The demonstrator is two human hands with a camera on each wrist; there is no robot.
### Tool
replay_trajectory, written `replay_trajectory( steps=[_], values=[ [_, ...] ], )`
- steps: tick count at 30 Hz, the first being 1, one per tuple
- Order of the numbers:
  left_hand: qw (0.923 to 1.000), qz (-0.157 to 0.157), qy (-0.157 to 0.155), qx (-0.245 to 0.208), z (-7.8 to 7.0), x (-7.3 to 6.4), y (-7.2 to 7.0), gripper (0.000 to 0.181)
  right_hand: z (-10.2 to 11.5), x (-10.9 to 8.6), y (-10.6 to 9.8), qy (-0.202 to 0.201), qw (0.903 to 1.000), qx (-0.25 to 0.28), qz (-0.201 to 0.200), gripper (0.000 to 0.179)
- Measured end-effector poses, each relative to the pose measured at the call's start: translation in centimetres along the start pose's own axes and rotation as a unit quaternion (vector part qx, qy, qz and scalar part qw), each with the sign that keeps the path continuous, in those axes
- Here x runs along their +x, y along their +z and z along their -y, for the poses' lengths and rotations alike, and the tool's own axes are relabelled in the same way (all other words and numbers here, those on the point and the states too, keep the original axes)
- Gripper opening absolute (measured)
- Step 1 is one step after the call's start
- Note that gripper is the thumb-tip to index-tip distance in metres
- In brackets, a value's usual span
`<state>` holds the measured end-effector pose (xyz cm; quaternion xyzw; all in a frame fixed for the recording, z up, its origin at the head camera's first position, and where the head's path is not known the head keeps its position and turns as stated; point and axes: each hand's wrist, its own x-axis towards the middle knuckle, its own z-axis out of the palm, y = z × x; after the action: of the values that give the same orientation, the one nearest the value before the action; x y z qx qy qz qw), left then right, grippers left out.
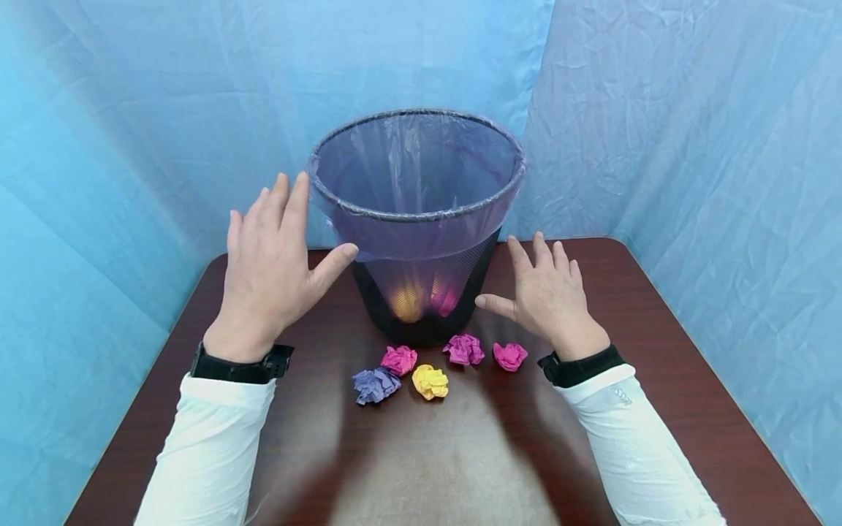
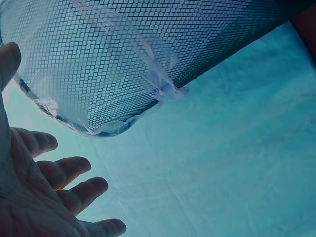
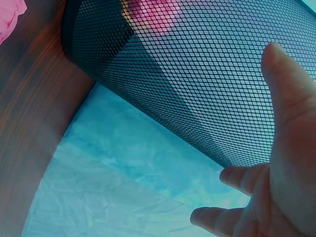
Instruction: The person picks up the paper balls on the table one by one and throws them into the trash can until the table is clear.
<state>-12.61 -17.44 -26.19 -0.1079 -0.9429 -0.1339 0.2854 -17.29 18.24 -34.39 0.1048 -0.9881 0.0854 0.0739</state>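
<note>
A black mesh wastebasket [image 1: 421, 234] stands upright at the back of the table, lined with a translucent purple bag [image 1: 421, 161] folded over its rim. Yellow and pink paper balls show through its lower wall. To its left is my left hand [image 1: 266, 270], fingers spread and nothing held, fingertips level with the rim. On the other side my right hand [image 1: 549, 296] is lower, spread and holding nothing, its thumb beside the mesh. In the right wrist view, the mesh wall [image 3: 187, 74] fills the space by that hand.
Crumpled paper balls lie in front of the basket: blue [image 1: 376, 385], yellow [image 1: 430, 382], purple [image 1: 464, 350], and pink ones [image 1: 399, 359] at left and right. Blue cloth [image 1: 250, 66] surrounds the brown table [image 1: 658, 351] at back and sides.
</note>
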Motion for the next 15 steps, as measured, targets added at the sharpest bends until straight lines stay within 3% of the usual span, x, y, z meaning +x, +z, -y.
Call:
replay_trajectory(
  steps=[15],
  values=[
    [0.9972, 0.066, -0.022, 0.027, 0.8, -1.5, 0.7, 0.106, -0.1, 0.0, 0.2, 0.000, 1.0000, 0.002, -0.002, 0.114]
  ],
)
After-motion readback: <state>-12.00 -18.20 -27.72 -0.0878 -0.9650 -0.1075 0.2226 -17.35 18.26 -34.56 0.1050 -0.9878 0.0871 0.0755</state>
